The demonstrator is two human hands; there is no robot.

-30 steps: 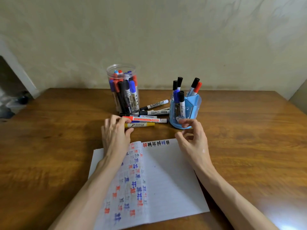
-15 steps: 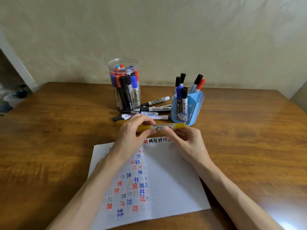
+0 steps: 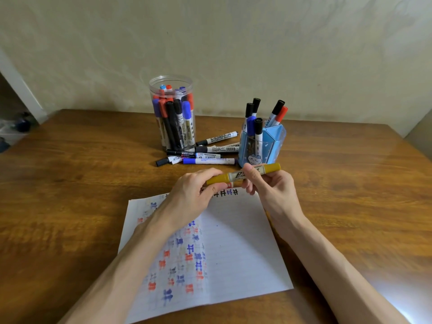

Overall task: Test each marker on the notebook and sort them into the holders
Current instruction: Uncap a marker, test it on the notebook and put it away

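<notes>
A: Diff vs 1 s ago?
B: The yellow marker (image 3: 243, 175) is off the counter (image 3: 70, 183). It lay by the loose markers (image 3: 208, 157) under the left hand (image 3: 189, 197); now it's up over the 12 o'clock edge of the notebook (image 3: 233, 242), both hands on it.
A: Hand pose?
B: Left: fingers (image 3: 205, 173) clamped on the 9 o'clock end, thumb under. The right hand (image 3: 273, 190) pinches mid-barrel, thumb on top. Marker tilts, 3 o'clock end higher. The blue holder (image 3: 268, 148) is just past it at 12 o'clock, the clear jar (image 3: 171, 81) at 11.
</notes>
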